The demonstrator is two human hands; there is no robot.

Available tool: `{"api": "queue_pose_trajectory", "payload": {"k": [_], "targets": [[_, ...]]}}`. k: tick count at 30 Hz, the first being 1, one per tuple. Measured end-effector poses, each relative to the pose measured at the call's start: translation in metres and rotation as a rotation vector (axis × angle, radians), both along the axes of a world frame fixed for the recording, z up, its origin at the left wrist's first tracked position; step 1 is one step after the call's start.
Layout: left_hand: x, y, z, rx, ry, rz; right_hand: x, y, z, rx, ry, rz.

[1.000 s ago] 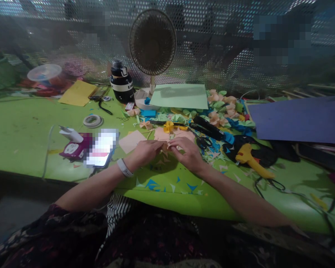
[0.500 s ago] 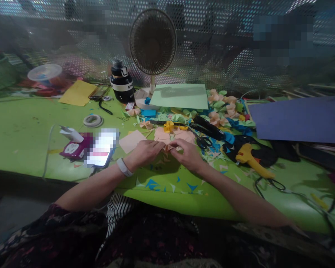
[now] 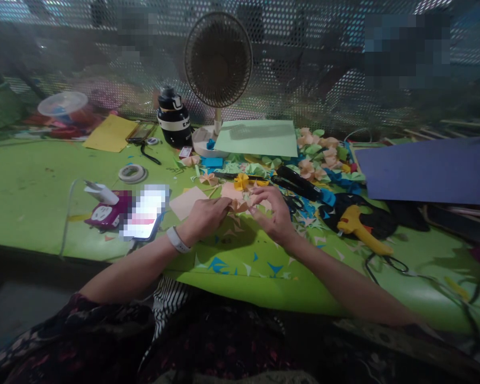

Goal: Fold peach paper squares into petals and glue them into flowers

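My left hand (image 3: pixel 206 216) pinches a small folded peach paper piece (image 3: pixel 238 205) just above the green table (image 3: pixel 32 197). My right hand (image 3: pixel 272 213) is on the other side of the same piece, its fingers lifted and partly spread while the fingertips touch the paper. Flat peach paper squares (image 3: pixel 188 201) lie just beyond the hands. A white band sits on my left wrist.
A phone (image 3: pixel 144 213) and a charger lie to the left, a tape roll (image 3: pixel 133 173) behind them. Scissors (image 3: pixel 290 202), a yellow glue gun (image 3: pixel 358 226) and paper flowers (image 3: pixel 316 154) sit to the right. A fan (image 3: pixel 218 64), a black bottle (image 3: pixel 174 120) and a purple sheet (image 3: pixel 424 170) stand further back.
My right hand has lifted and its fingers have opened out from a closed pinch. The peach piece has risen a little with my left hand.
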State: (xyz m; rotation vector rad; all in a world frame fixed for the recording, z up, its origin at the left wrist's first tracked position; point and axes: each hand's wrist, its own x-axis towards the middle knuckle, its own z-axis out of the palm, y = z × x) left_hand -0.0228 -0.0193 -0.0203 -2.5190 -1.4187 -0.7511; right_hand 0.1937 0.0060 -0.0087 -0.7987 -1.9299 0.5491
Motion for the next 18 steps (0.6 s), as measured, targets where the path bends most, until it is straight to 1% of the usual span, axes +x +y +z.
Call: {"api": "queue_pose_trajectory", "payload": {"k": [1,3,7,10,14,18], "targets": [[0.0,-0.001,0.001,-0.015,0.006,0.02,0.0,-0.001,0.0,0.064,-0.035,-0.012],[0.002,-0.003,0.002,-0.036,0.021,0.042,-0.002,-0.003,-0.001,0.129,-0.098,-0.03],[0.006,-0.008,0.004,-0.043,0.051,-0.004,-0.006,-0.004,-0.006,0.151,-0.141,-0.071],[0.008,-0.01,0.004,-0.02,0.102,-0.026,-0.009,-0.004,-0.008,0.113,-0.125,-0.102],[0.011,-0.011,0.004,0.025,0.181,0.013,-0.013,-0.005,-0.011,0.019,-0.081,-0.125],[0.014,-0.013,0.006,0.105,0.185,0.014,-0.016,-0.005,-0.014,-0.058,-0.023,-0.135]]}}
